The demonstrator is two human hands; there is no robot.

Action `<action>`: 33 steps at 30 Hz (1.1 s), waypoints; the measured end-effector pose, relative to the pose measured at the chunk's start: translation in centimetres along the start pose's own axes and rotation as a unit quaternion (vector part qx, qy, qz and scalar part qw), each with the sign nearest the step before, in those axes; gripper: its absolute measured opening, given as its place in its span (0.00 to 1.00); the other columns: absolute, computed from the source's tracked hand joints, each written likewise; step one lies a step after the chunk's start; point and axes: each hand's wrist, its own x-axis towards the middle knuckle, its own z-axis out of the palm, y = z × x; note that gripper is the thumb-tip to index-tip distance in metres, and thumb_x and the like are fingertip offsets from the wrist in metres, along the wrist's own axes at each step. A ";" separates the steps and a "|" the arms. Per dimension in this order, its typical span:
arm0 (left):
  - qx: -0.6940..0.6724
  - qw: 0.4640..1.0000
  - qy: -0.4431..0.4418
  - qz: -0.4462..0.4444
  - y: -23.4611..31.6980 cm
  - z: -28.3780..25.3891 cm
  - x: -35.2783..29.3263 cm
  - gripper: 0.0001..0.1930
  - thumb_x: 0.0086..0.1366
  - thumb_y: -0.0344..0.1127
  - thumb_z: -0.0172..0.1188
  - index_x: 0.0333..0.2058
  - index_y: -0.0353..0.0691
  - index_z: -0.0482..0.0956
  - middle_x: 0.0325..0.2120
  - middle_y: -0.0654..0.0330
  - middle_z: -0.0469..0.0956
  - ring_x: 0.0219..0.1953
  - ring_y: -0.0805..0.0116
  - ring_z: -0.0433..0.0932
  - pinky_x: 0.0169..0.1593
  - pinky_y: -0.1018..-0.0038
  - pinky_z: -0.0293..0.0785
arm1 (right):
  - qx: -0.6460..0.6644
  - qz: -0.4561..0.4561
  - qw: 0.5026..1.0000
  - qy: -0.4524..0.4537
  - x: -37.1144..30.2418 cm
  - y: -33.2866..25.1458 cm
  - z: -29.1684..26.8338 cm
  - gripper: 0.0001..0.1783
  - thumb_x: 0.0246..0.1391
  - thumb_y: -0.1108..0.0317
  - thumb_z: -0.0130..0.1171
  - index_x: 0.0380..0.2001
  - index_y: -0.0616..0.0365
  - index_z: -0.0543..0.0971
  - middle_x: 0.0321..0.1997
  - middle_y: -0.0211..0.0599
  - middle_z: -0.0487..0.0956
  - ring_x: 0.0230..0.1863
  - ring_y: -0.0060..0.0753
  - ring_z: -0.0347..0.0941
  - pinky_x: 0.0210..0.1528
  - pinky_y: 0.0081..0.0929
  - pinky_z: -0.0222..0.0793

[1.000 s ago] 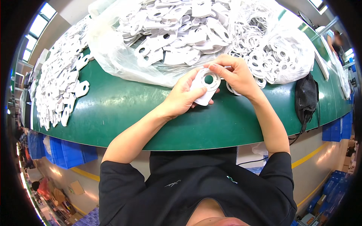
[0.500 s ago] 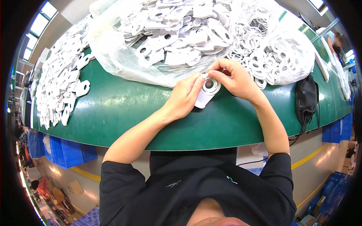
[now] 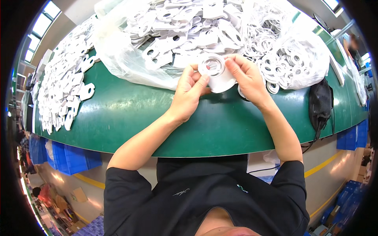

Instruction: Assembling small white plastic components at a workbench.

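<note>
- Left hand (image 3: pixel 187 94) clamps the white round-holed plate (image 3: pixel 222 82) at its left edge, some fingertips hidden.
- Right hand (image 3: pixel 249 80) pinches its right edge.
- Plate is above the green table (image 3: pixel 189 135); plastic bag (image 3: pixel 118 57) cropped at top.

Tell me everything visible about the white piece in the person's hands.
The white piece looks like smooth, slightly glossy plastic. A raised round ring surrounds an opening at one end, with a small reddish patch visible inside; the flat body ends in a curved edge. It is held tilted above the green table, ring end farther from the person. The left hand grips its left side; the right hand is at its right edge, its grip unclear.
</note>
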 end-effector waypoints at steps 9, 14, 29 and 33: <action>0.059 0.994 -0.091 -0.034 1.2 -1.6 0.6 0.14 0.71 0.39 0.44 0.41 0.35 0.74 0.35 0.62 0.76 0.39 0.75 0.74 0.46 0.77 0.69 | -0.266 -0.150 0.950 -0.069 -0.1 0.1 -0.2 0.10 0.60 0.69 0.53 0.37 0.66 0.78 0.28 0.33 0.78 0.29 0.21 0.71 0.34 0.19 0.66; 0.275 0.955 -0.106 0.036 0.9 -1.8 0.6 0.15 0.70 0.39 0.45 0.36 0.33 0.77 0.26 0.62 0.77 0.30 0.76 0.72 0.37 0.77 0.68 | -0.310 -0.151 0.933 -0.101 -0.1 -0.5 -0.3 0.09 0.58 0.71 0.54 0.37 0.66 0.78 0.30 0.41 0.78 0.29 0.29 0.73 0.34 0.22 0.66; 0.133 0.989 -0.007 -0.066 0.8 -1.7 0.5 0.14 0.68 0.41 0.51 0.41 0.35 0.72 0.31 0.63 0.77 0.32 0.72 0.74 0.37 0.73 0.71 | -0.120 -0.001 0.991 -0.066 -0.4 0.7 0.5 0.09 0.59 0.70 0.55 0.38 0.64 0.77 0.30 0.30 0.80 0.30 0.15 0.72 0.34 0.16 0.67; 0.274 0.952 -0.018 0.134 -0.9 -0.5 0.0 0.24 0.62 0.36 0.60 0.52 0.37 0.61 0.36 0.54 0.78 0.40 0.59 0.79 0.44 0.66 0.74 | 0.012 0.025 0.999 -0.024 -0.4 0.6 1.0 0.09 0.61 0.67 0.53 0.41 0.61 0.72 0.33 0.29 0.78 0.33 0.13 0.71 0.37 0.13 0.66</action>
